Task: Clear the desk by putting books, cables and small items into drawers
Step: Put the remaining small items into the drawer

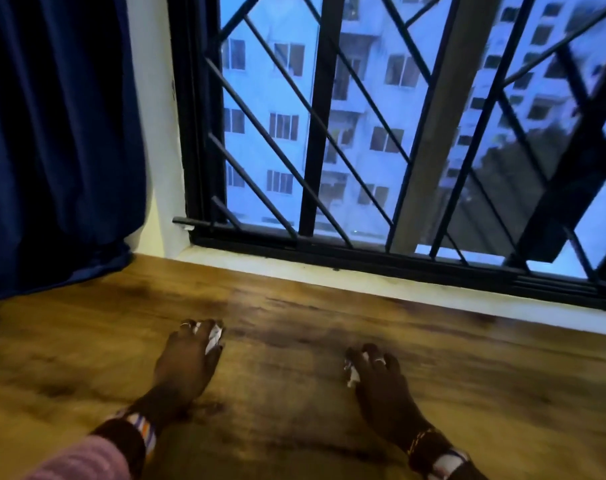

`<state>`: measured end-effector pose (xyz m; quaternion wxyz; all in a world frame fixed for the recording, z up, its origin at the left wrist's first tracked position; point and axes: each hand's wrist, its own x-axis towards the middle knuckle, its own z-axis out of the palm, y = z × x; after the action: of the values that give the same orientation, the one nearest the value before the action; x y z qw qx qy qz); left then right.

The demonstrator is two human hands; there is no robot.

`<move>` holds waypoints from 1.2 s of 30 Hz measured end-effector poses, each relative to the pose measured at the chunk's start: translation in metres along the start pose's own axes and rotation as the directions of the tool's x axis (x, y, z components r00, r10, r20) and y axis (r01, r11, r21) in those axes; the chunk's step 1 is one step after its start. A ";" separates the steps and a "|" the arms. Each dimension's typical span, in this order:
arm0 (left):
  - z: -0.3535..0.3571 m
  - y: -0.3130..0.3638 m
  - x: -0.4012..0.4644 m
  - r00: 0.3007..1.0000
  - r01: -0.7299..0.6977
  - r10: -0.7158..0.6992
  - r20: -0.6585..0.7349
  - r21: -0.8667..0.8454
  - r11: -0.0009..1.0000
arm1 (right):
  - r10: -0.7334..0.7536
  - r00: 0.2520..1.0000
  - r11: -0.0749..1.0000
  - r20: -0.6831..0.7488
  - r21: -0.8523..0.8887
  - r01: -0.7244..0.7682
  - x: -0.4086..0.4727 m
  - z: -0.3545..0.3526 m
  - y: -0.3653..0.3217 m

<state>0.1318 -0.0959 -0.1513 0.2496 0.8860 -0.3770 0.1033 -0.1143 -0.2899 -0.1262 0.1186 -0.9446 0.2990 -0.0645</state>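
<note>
Left hand curls round crumpled white paper scrap; right hand grips similar scrap. Both over streaky wood-grain desk.

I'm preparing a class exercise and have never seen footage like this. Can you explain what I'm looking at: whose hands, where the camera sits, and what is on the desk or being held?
There is no machine here. A person wears one camera on the head, looking forward and down, so you see their own hands. The left hand and right hand reach over a wooden desk, each with its fingers curled round a small white scrap, and; the blur hides what the scraps are. Behind the desk are a barred window and a blue curtain. No drawer is in view.
</note>
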 end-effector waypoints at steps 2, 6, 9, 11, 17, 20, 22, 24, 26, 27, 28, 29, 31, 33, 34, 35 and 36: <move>0.002 0.001 -0.003 0.999 -0.027 0.027 -0.038 0.013 1.000 | -0.008 1.000 0.999 0.003 -0.040 0.008 0.005 0.000 -0.007; -0.004 0.005 -0.019 0.999 0.035 -0.035 0.012 -0.004 0.999 | -0.045 0.995 0.986 0.092 -0.157 0.059 0.002 -0.003 -0.020; -0.011 0.013 -0.048 0.999 0.041 -0.041 0.033 -0.009 0.999 | -0.102 0.982 0.971 0.161 -0.198 0.134 -0.014 -0.003 -0.032; -0.019 0.018 -0.072 0.999 0.043 -0.042 0.033 -0.027 0.999 | -0.142 0.973 0.967 0.181 -0.186 0.176 -0.032 -0.001 -0.045; -0.042 0.038 -0.157 0.999 0.036 -0.036 0.006 -0.088 0.995 | -0.294 0.950 0.942 0.102 -0.136 0.306 -0.107 0.006 -0.073; -0.054 0.051 -0.199 1.000 0.012 -0.011 0.018 -0.063 0.998 | -0.322 0.943 0.934 0.084 -0.133 0.331 -0.146 0.010 -0.084; -0.062 0.059 -0.223 0.999 -0.013 0.015 0.034 -0.047 0.999 | -0.307 0.949 0.942 0.064 -0.124 0.313 -0.171 0.012 -0.092; -0.070 0.062 -0.245 0.997 -0.034 0.035 0.073 -0.010 0.999 | -0.286 0.957 0.950 0.056 -0.115 0.291 -0.198 0.017 -0.105; -0.077 0.064 -0.260 0.993 -0.033 0.031 0.111 0.014 0.999 | -0.281 0.957 0.950 0.071 -0.122 0.288 -0.221 0.022 -0.118; -0.080 0.065 -0.267 0.992 -0.025 0.022 0.125 0.022 0.999 | -0.285 0.955 0.948 0.075 -0.127 0.293 -0.229 0.023 -0.123; -0.082 0.066 -0.274 0.991 -0.016 0.011 0.137 0.031 0.999 | -0.292 0.953 0.945 0.078 -0.128 0.301 -0.237 0.024 -0.128; -0.083 0.068 -0.279 0.989 -0.010 0.004 0.147 0.036 0.999 | -0.296 0.952 0.945 0.077 -0.126 0.303 -0.243 0.025 -0.133; -0.088 0.070 -0.288 0.983 -0.015 0.005 0.182 0.054 0.998 | -0.277 0.958 0.950 0.078 -0.124 0.285 -0.251 0.027 -0.141; -0.099 0.067 -0.293 0.965 -0.077 0.062 0.253 0.049 0.996 | -0.237 0.969 0.961 0.076 -0.127 0.245 -0.256 0.028 -0.150; -0.107 0.062 -0.295 0.949 -0.125 0.109 0.298 0.035 0.992 | -0.220 0.973 0.966 0.074 -0.120 0.227 -0.259 0.029 -0.157; -0.115 0.053 -0.300 0.933 -0.164 0.146 0.330 0.028 0.986 | -0.217 0.973 0.968 0.073 -0.113 0.224 -0.262 0.034 -0.167; -0.124 0.041 -0.307 0.927 -0.179 0.164 0.338 0.015 0.984 | -0.237 0.970 0.966 0.059 -0.097 0.241 -0.266 0.038 -0.179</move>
<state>-0.1106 0.1333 -0.1446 0.1514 0.8597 -0.4874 -0.0189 -0.2246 0.0135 -0.1297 0.0680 -0.9799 0.1830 -0.0404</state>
